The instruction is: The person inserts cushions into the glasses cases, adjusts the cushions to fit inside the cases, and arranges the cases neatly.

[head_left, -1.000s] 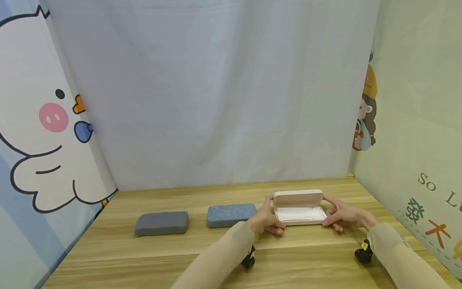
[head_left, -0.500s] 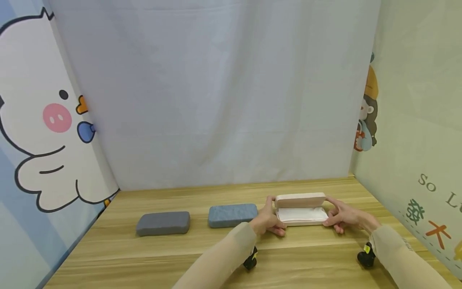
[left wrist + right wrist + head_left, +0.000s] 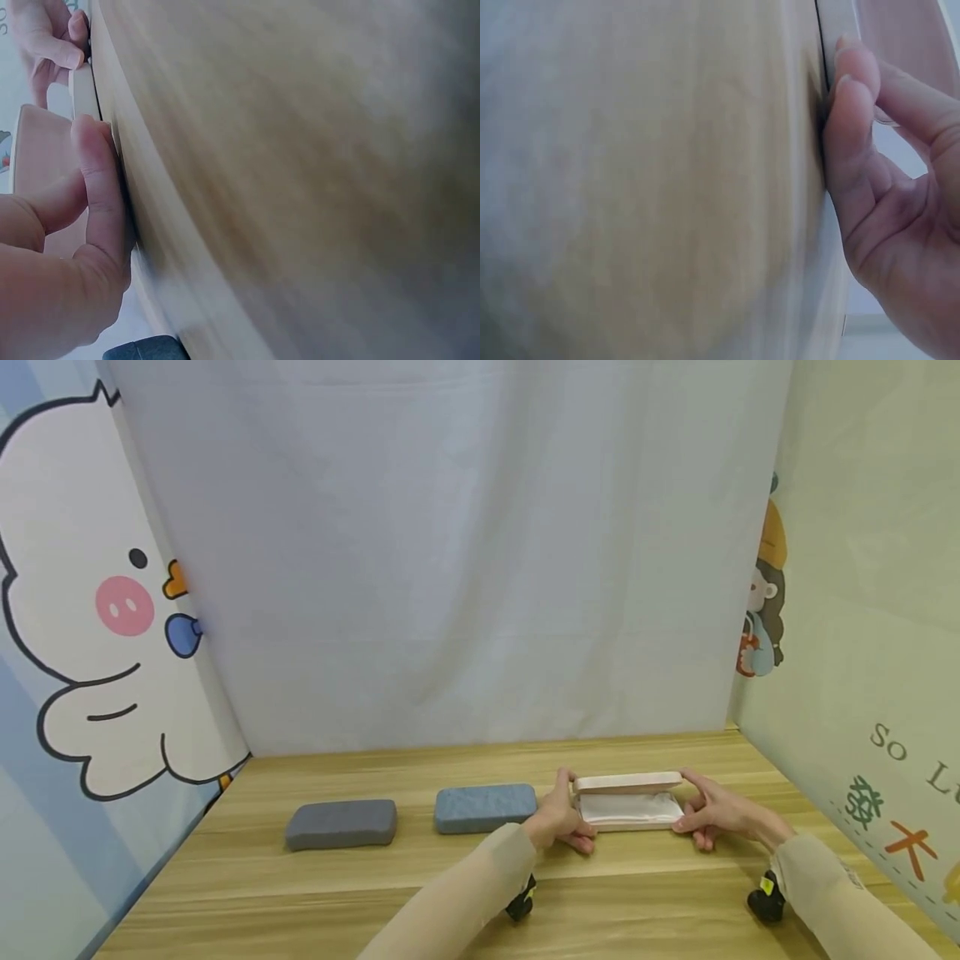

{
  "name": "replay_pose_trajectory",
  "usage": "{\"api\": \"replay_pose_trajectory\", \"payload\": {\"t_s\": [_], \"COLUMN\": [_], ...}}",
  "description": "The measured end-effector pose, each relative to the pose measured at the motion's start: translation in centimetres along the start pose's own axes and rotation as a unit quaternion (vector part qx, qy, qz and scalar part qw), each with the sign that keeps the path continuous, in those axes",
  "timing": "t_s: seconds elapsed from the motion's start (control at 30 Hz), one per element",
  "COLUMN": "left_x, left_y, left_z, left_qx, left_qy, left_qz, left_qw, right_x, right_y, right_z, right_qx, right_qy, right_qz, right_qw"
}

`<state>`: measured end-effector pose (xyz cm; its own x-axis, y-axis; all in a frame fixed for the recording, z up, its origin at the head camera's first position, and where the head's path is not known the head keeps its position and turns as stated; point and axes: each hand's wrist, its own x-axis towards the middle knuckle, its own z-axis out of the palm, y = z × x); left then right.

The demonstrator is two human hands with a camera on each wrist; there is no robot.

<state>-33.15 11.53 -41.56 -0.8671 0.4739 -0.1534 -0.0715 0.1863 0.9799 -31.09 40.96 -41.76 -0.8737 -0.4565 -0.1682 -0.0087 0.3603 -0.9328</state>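
A pale cream glasses case [image 3: 628, 783] lies on the wooden table at the right, its lid tilted partly down over the base. White lining or cloth [image 3: 630, 809] shows inside it. My left hand [image 3: 557, 817] grips the case's left end, one finger up at the lid's corner and the thumb at the base's front corner. On the opposite end, my right hand [image 3: 716, 814] holds it the same way, index finger by the lid and thumb low at the front. The wrist views show the pinkish inside of the lid [image 3: 49, 150] beyond the fingers.
A closed blue case [image 3: 485, 807] lies just left of my left hand. Farther left is a closed grey case [image 3: 341, 823]. A grey-white curtain [image 3: 465, 568] hangs behind the table, and a printed cloth wall [image 3: 862, 652] stands on the right.
The lid of the cream case has swung down and forward, from nearly upright to low over the base. Both hands have stayed at its ends. The other two cases have not moved.
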Motion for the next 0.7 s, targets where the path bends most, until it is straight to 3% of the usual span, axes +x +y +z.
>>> {"api": "replay_pose_trajectory", "payload": {"t_s": [0.7], "left_x": [0.10], "left_y": [0.10], "left_z": [0.14], "left_qx": [0.013], "left_qy": [0.000], "left_qz": [-0.001], "left_qw": [0.9999], "right_x": [-0.21], "right_y": [0.25], "right_z": [-0.19], "right_qx": [-0.017], "right_qy": [-0.016], "right_qz": [-0.035], "right_qw": [0.9991]}}
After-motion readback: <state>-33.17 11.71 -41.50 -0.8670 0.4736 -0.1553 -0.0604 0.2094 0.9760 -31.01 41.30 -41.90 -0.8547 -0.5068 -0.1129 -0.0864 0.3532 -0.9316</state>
